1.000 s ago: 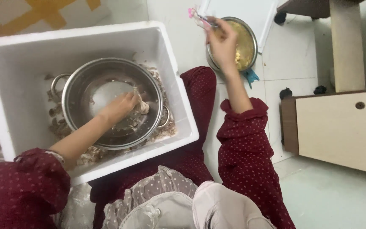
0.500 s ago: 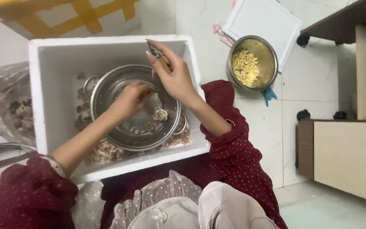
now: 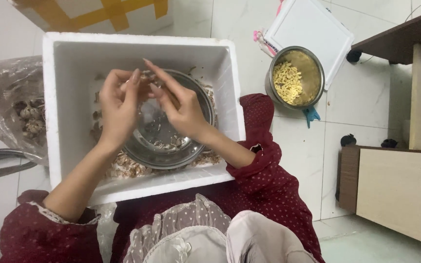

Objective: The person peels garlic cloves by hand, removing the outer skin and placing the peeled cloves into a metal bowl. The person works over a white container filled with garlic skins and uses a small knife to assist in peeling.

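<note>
Over the lap, both hands meet above the steel bowl (image 3: pixel 164 141), which sits in the white foam box (image 3: pixel 59 97) on a bed of shells (image 3: pixel 127 168). Left hand (image 3: pixel 118 109) is curled, fingertips pinched on a small nut (image 3: pixel 144 77). Right hand (image 3: pixel 181 104) has thumb and forefinger narrowed onto the same piece, other fingers stretched out; what else it grips, I can't tell. The nut is mostly hidden between the fingertips, held clear above the bowl's left rim. My read: light, hard, brittle shell, kernel inside easy to break, so hold it at the ends with fingertips and press gently. Left of the box, a clear bag (image 3: pixel 10 112) of whole nuts. Further right on the tiles, a steel pot (image 3: pixel 296 78) of pale kernels, a white board (image 3: pixel 313 34) beyond.
</note>
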